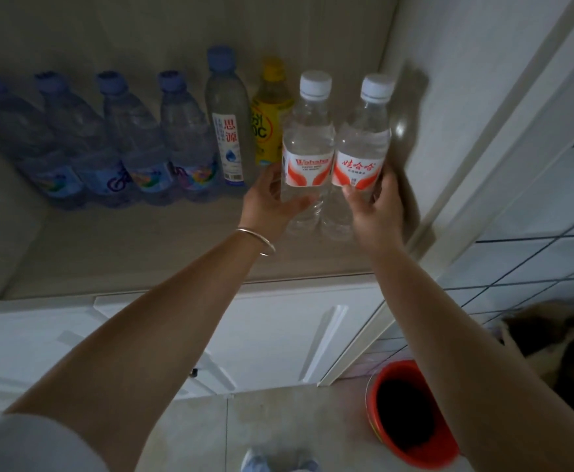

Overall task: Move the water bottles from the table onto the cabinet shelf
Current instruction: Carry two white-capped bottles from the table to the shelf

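Two clear water bottles with white caps and red-and-white labels stand side by side at the right end of the cabinet shelf (pixel 142 247). My left hand (pixel 272 202) grips the left bottle (pixel 307 144) low on its body. My right hand (pixel 377 209) grips the right bottle (pixel 364 144) the same way. Left of them stand a yellow bottle (pixel 270 124), a tall blue-capped bottle (pixel 227 131) and a row of several blue-capped water bottles (pixel 132 144).
The cabinet's white side wall (pixel 449 97) rises just right of the right bottle. White cabinet doors (pixel 279 338) close the space below the shelf. A red bucket (pixel 408 413) stands on the tiled floor at the lower right.
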